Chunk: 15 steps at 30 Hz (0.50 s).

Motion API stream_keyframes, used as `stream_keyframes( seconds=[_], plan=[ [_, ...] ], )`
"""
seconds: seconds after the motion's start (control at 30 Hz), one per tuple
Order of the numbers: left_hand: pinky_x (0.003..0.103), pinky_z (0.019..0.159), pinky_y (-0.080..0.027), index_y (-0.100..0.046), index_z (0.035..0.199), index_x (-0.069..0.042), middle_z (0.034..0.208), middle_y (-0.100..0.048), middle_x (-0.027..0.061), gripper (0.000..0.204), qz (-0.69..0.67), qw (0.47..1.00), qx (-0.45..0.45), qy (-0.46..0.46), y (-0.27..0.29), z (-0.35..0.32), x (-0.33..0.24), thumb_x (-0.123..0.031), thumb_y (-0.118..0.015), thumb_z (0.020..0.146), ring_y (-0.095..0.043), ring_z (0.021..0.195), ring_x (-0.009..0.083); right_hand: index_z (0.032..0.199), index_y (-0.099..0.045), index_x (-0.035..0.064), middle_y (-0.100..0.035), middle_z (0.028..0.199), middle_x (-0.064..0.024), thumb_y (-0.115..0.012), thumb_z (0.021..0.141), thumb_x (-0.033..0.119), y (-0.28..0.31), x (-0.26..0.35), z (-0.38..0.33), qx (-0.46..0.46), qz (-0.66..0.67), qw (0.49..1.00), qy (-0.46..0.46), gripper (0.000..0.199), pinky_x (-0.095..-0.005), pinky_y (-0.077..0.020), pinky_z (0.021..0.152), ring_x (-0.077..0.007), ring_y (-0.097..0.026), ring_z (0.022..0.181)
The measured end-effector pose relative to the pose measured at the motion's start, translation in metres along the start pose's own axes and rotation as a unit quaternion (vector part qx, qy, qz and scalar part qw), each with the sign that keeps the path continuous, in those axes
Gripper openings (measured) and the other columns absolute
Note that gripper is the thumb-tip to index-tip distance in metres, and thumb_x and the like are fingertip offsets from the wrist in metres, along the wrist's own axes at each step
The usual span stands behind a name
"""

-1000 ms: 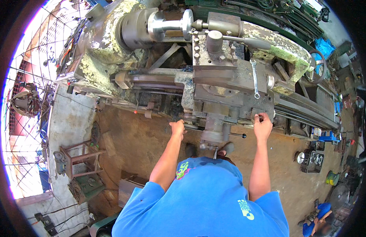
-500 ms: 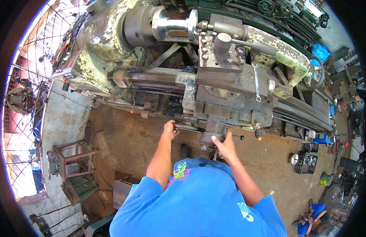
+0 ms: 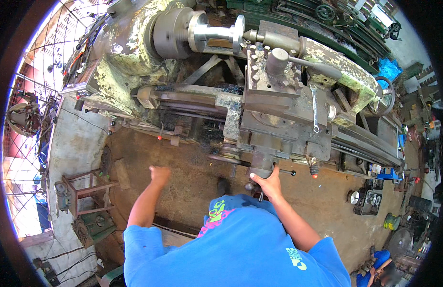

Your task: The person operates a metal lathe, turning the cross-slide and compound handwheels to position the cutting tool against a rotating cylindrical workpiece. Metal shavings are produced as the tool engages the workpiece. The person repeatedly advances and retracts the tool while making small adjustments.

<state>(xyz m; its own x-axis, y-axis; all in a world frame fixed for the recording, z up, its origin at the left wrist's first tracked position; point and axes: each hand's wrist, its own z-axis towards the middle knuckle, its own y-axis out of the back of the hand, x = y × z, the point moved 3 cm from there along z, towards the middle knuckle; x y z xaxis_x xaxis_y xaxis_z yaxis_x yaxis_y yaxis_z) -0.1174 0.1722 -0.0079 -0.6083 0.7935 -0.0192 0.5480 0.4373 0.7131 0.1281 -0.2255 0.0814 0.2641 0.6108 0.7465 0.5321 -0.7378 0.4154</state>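
My left hand [image 3: 160, 175] is off the lathe, over the floor to the left of the carriage handwheel [image 3: 228, 160]; its fingers are smeared by motion. My right hand [image 3: 268, 183] wraps round the cylindrical cross-slide collar [image 3: 261, 164] at the front of the carriage, thumb on the near side. Just below it are the ball-ended crank handle [image 3: 249, 186] and a thin lever. Behind stands the tool post [image 3: 274, 71] with its clamp lever. A shiny flanged metal workpiece [image 3: 219, 33] sits between the chuck [image 3: 172, 33] and the tailstock centre [image 3: 250, 35].
A combination wrench [image 3: 315, 109] lies on the carriage. A red-tipped lever [image 3: 314, 171] hangs at its front right. On the floor are a metal stand [image 3: 90, 191] at left and black baskets [image 3: 368, 202] at right. Another person [image 3: 378, 268] crouches at the lower right.
My left hand has let go of the handwheel and swung away to the left. My right hand stays at the collar. The whole view has shifted slightly.
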Motion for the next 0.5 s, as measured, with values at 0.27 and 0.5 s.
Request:
stream_keyframes(
  seconds=[0.27, 0.5],
  plan=[
    [0.030, 0.053, -0.053, -0.042, 0.142, -0.010, 0.099, -0.070, 0.0222, 0.065, -0.669, 0.738, -0.023, 0.089, -0.012, 0.068, -0.074, -0.047, -0.063, 0.093, -0.069, 0.065, 0.0222, 0.147, -0.020, -0.0050, -0.053, 0.133, -0.0330, -0.089, 0.062, 0.048, 0.003, 0.011, -0.005, -0.013, -0.002, 1.000, -0.001, 0.122, -0.0427, -0.0454, 0.102, -0.0408, -0.056, 0.121],
    [0.034, 0.045, -0.038, -0.059, 0.095, -0.008, 0.070, -0.058, 0.0103, 0.018, -0.743, 0.645, -0.002, 0.179, -0.023, 0.089, -0.193, -0.025, -0.056, 0.088, -0.053, 0.055, 0.0185, 0.147, -0.022, -0.0050, -0.054, 0.131, -0.0329, -0.089, 0.062, 0.046, 0.001, 0.009, -0.007, -0.026, 0.007, 0.999, -0.029, 0.119, -0.0424, -0.0453, 0.101, -0.0413, -0.057, 0.120]
  ],
)
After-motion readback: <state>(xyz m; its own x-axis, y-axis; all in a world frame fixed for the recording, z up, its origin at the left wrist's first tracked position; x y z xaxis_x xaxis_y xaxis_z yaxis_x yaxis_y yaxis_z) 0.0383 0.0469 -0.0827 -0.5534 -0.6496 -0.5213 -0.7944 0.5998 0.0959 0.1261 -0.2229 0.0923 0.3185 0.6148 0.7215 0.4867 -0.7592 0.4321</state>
